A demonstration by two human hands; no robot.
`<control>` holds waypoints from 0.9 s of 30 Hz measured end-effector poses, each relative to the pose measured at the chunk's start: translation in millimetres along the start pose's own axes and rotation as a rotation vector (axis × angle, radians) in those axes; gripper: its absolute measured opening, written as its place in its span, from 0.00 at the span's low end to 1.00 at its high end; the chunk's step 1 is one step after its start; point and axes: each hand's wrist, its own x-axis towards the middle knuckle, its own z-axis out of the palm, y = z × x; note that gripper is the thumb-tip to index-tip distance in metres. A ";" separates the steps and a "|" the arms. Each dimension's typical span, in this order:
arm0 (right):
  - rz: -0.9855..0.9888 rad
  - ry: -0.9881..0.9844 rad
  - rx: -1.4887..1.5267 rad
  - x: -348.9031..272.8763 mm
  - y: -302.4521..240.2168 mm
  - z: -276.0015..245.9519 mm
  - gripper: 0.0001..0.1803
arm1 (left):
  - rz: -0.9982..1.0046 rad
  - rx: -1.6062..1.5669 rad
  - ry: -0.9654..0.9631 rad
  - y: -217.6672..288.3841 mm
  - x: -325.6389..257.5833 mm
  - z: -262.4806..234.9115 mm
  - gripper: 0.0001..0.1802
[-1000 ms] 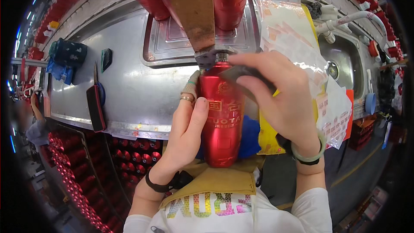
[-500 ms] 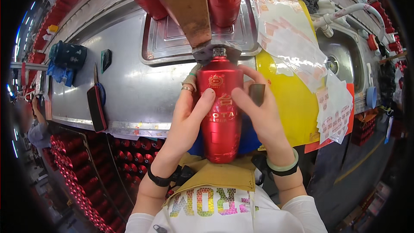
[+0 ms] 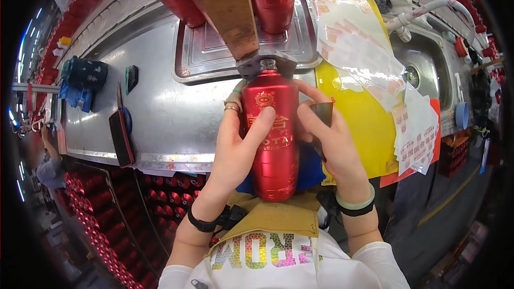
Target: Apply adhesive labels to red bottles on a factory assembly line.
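A: What does the head view show of the metal tabletop point(image 3: 155, 128)?
B: A shallow tray point(image 3: 201, 53) with other bottles point(image 3: 272, 2), and a red bottle point(image 3: 276, 168) at the near edge, neck away from the person, base toward the apron point(image 3: 273, 211).

A: How would it handle?
B: Probably stiff, fairly weighty, slick on its glossy sides; I'd grip the broad body.

A: And the fingers?
B: The left hand point(image 3: 233, 150) wraps its left side, thumb across the front. The right hand point(image 3: 337, 144) pinches a dark flat piece point(image 3: 323, 111), fingertips beside the right shoulder; contact, I can't tell.

A: Anything in the way?
B: A wooden beam point(image 3: 222, 8) with a metal fitting point(image 3: 247, 68) crowds the neck. Yellow sheeting point(image 3: 356, 144) lies rightward, a brush point(image 3: 121, 139) leftward.
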 end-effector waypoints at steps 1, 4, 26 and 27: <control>0.011 0.011 0.032 -0.1 0.0 1.0 0.31 | -0.018 0.044 0.015 0.2 0.3 1.4 0.27; 0.021 0.026 0.064 -0.2 0.2 3.3 0.29 | -0.052 0.139 0.013 3.5 1.2 4.1 0.31; -0.032 0.029 -0.075 -2.4 5.5 7.1 0.32 | -0.022 -0.022 -0.026 7.2 -10.4 -7.4 0.33; -0.048 0.033 -0.116 -1.4 6.5 8.7 0.33 | -0.023 -0.040 -0.014 8.4 -11.6 -8.8 0.32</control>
